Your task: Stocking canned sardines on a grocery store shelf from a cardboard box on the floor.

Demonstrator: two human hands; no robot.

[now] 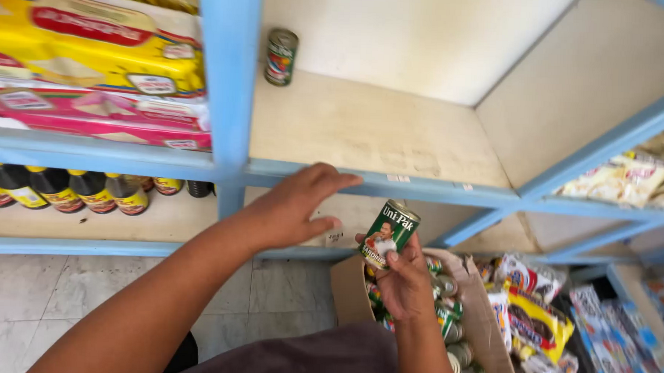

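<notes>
My right hand (404, 285) grips a small green tin can (389, 233) with a silver top, held tilted above an open cardboard box (349, 291) that holds several more such cans. My left hand (296, 205) is stretched forward, fingers apart and holding nothing, its fingertips at the blue front edge of a shelf (391, 184). One similar can (280, 56) stands upright alone at the back left of that pale shelf board.
Yellow and pink flat packs (93, 60) fill the shelf at left, behind a blue upright post (229, 72). Dark bottles with yellow labels (60, 189) line the lower shelf. Snack packets (537, 319) lie right of the box, more packets (634, 179) on the right shelf. Tiled floor (34, 294) below.
</notes>
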